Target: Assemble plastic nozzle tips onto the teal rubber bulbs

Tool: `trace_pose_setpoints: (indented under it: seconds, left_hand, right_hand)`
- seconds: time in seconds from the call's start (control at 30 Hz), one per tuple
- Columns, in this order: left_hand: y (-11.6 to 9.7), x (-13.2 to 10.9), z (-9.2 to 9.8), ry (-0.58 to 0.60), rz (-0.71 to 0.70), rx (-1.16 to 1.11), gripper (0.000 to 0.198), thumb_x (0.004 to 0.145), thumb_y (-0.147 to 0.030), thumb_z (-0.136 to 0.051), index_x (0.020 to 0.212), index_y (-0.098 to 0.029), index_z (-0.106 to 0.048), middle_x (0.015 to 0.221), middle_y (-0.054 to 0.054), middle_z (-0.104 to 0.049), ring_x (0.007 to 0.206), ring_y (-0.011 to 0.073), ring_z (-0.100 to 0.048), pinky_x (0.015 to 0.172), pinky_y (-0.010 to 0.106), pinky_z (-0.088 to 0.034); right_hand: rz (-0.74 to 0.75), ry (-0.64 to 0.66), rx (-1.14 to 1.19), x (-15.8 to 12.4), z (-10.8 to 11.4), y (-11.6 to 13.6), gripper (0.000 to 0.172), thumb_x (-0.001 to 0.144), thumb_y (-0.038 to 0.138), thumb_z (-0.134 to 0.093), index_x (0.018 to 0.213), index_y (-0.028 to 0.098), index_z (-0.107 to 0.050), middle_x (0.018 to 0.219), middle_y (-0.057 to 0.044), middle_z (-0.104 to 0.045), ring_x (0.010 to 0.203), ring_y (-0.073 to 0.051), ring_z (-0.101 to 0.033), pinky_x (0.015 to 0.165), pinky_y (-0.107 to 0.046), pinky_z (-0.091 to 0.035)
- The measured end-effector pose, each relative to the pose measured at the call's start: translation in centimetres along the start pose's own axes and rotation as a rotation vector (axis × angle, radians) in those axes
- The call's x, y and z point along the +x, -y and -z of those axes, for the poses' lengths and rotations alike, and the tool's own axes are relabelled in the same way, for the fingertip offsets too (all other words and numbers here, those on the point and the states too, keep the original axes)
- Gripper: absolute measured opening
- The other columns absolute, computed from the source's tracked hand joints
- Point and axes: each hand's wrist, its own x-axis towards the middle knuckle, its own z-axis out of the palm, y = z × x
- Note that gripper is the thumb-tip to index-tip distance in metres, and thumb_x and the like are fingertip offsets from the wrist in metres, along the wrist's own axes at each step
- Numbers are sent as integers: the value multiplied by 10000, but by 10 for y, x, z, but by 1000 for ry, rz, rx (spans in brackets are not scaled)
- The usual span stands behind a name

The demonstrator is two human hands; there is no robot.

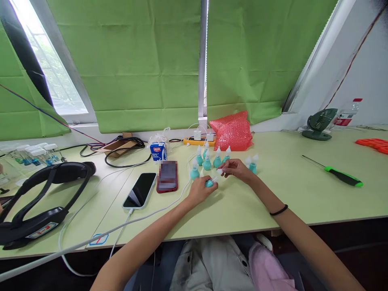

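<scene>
My left hand (199, 190) is closed around a small teal bulb with a clear tip (209, 182), holding it just above the pale green table (273, 202). My right hand (237, 168) pinches a small white cap (219, 171) right next to that tip. Behind the hands stand several more teal bulbs with white caps (207, 162), upright in a loose cluster. Two further capped bulbs (253, 165) sit just right of my right hand.
A red bubble-wrap bag (233, 130) and an orange power strip (197, 141) lie behind the bulbs. Two phones (140, 190) and a small milk carton (159, 151) are to the left, a black headset (39, 202) far left. A green-handled screwdriver (342, 176) and fan (319, 123) are right.
</scene>
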Motion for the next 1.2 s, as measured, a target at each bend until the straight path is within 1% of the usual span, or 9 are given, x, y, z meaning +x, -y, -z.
trace_pose_setpoints:
  seconds: [0.1, 0.2, 0.27, 0.43, 0.53, 0.77, 0.93, 1.03, 1.2]
  left_hand:
    - [1, 1, 2, -22, 1, 85, 334, 687, -459, -487, 716, -154, -620, 503, -19, -453, 498, 117, -400, 502, 227, -258]
    - [2, 1, 3, -31, -10, 132, 392, 708, -492, -449, 848, -169, -622, 534, -6, -498, 511, 130, -431, 503, 224, -267]
    - [3, 1, 2, -38, -14, 156, 412, 712, -505, -439, 870, -172, -621, 526, -5, -500, 508, 133, -437, 499, 223, -269]
    - [7, 1, 2, -54, -26, 192, 422, 726, -505, -422, 886, -171, -623, 577, 11, -550, 525, 134, -459, 508, 223, -285]
    - [7, 0, 2, -47, -36, 206, 410, 723, -493, -434, 885, -171, -630, 590, 18, -571, 535, 136, -475, 512, 224, -296]
    - [5, -4, 2, -34, -68, 263, 372, 700, -484, -468, 842, -194, -652, 557, 36, -583, 538, 166, -504, 506, 242, -282]
    - [8, -5, 0, -35, -106, 279, 341, 693, -468, -482, 808, -196, -651, 569, 53, -593, 578, 194, -529, 532, 257, -299]
    - [10, -5, -2, -27, -135, 277, 319, 687, -455, -491, 777, -193, -651, 569, 63, -591, 582, 204, -532, 545, 266, -309]
    - [13, -6, -3, -25, -177, 239, 285, 665, -433, -522, 793, -209, -641, 573, 59, -578, 590, 207, -527, 568, 275, -327]
  right_hand:
    - [-8, 20, -7, 0, 0, -2, 237, 547, 292, -698, 591, 127, -533, 783, -63, -640, 621, -145, -599, 544, -269, -488]
    - [-21, 41, -13, 0, -1, -3, 231, 545, 284, -699, 595, 125, -538, 779, -62, -643, 635, -161, -610, 555, -281, -496]
    - [-33, 53, -18, 0, -2, -3, 227, 548, 286, -696, 619, 126, -551, 775, -60, -645, 640, -172, -616, 564, -297, -503]
    - [-64, 75, -53, 0, -4, -3, 299, 515, 271, -710, 757, 117, -630, 723, -59, -654, 640, -180, -619, 617, -328, -512]
    - [-85, 95, -86, 1, -2, -4, 298, 497, 263, -716, 747, 109, -660, 695, -65, -661, 576, -156, -605, 602, -312, -511]
    - [-131, 172, -155, 0, 5, -6, 299, 488, 255, -719, 748, 112, -682, 645, -64, -661, 484, -106, -547, 483, -242, -484]
    - [-161, 197, -180, 1, 5, -8, 303, 485, 260, -719, 745, 109, -684, 527, -32, -632, 436, -90, -526, 458, -222, -473]
    - [-175, 209, -182, 2, 4, -9, 283, 480, 248, -721, 723, 109, -686, 503, -22, -621, 408, -77, -510, 431, -203, -454]
    - [-193, 227, -170, 2, 3, -9, 271, 465, 247, -726, 696, 110, -687, 487, -16, -615, 392, -71, -495, 412, -196, -432]
